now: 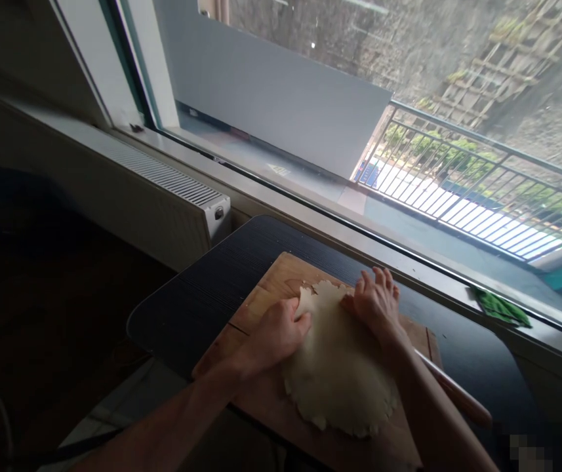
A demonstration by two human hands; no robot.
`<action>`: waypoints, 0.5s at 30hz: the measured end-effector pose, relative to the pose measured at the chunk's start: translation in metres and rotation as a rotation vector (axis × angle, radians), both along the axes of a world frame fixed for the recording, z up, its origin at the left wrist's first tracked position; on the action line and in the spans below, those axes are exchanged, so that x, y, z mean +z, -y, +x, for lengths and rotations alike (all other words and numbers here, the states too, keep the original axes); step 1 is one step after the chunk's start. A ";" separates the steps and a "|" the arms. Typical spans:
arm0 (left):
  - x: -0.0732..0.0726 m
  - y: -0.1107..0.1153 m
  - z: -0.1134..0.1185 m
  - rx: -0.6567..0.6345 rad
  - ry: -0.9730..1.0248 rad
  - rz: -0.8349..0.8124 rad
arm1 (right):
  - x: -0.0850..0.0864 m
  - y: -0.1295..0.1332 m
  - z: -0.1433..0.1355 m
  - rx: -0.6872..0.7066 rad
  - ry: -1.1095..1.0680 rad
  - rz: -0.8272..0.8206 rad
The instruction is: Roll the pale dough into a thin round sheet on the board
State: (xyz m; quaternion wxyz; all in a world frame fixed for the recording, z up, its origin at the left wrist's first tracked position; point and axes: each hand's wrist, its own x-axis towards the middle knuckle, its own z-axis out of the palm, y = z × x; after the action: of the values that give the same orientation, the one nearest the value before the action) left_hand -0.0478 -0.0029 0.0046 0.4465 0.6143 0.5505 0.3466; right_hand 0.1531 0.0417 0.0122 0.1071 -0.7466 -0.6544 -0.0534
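Observation:
A flat, pale sheet of rolled dough (337, 364) with ragged edges lies on a wooden board (273, 278). At its upper left edge, my left hand (283, 328) is closed, the dough's rim pinched between thumb and fingers. My right hand (376, 301) rests at the upper right edge, its fingers stretched out and raised, its thumb side against the dough. A wooden rolling pin (458, 393) lies to the right, partly hidden behind my right forearm.
The board sits on a dark table (197, 288) with rounded corners, up against a windowsill (285, 213). A white radiator (172, 180) stands at the left below the window. A green cloth (501, 308) lies on the sill at right.

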 end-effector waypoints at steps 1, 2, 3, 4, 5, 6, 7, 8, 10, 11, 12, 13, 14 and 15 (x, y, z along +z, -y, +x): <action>0.000 0.000 0.000 0.003 -0.007 -0.008 | 0.002 -0.010 0.006 -0.064 -0.021 -0.009; 0.000 0.000 0.000 0.009 -0.012 -0.024 | 0.002 -0.016 0.009 -0.110 -0.042 -0.021; 0.000 0.000 0.000 0.016 -0.017 -0.039 | 0.002 -0.018 0.009 -0.122 -0.056 -0.030; -0.001 0.000 0.000 0.021 -0.022 -0.048 | 0.000 -0.014 0.006 -0.093 -0.060 -0.033; -0.002 0.001 0.001 0.027 -0.024 -0.049 | -0.002 -0.006 0.001 -0.036 -0.049 -0.026; -0.003 0.001 0.001 0.024 -0.019 -0.041 | -0.005 0.003 -0.006 0.033 -0.030 -0.008; -0.004 0.001 0.000 0.011 -0.006 -0.027 | -0.007 0.011 -0.012 0.096 0.004 0.033; -0.005 0.001 0.000 -0.005 0.009 -0.013 | -0.007 0.016 -0.015 0.127 0.046 0.088; -0.005 -0.001 -0.003 -0.048 0.021 -0.018 | -0.003 0.010 -0.011 0.068 0.079 0.166; -0.004 -0.004 -0.004 -0.070 0.013 -0.037 | 0.001 0.002 -0.004 0.000 0.069 0.172; -0.002 -0.008 -0.006 -0.082 -0.001 -0.062 | 0.005 -0.007 0.005 -0.065 0.062 0.172; 0.000 -0.013 -0.006 -0.079 -0.019 -0.087 | 0.009 -0.015 0.015 -0.092 0.055 0.169; 0.003 -0.020 -0.006 -0.068 -0.035 -0.105 | 0.012 -0.019 0.024 -0.110 0.049 0.163; 0.007 -0.028 -0.005 -0.057 -0.050 -0.119 | 0.013 -0.019 0.031 -0.106 0.046 0.153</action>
State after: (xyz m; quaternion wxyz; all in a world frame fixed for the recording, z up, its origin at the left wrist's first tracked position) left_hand -0.0523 0.0249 0.0115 0.4782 0.6105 0.5634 0.2848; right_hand 0.1837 0.0609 0.0254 0.1458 -0.7684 -0.6104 -0.1256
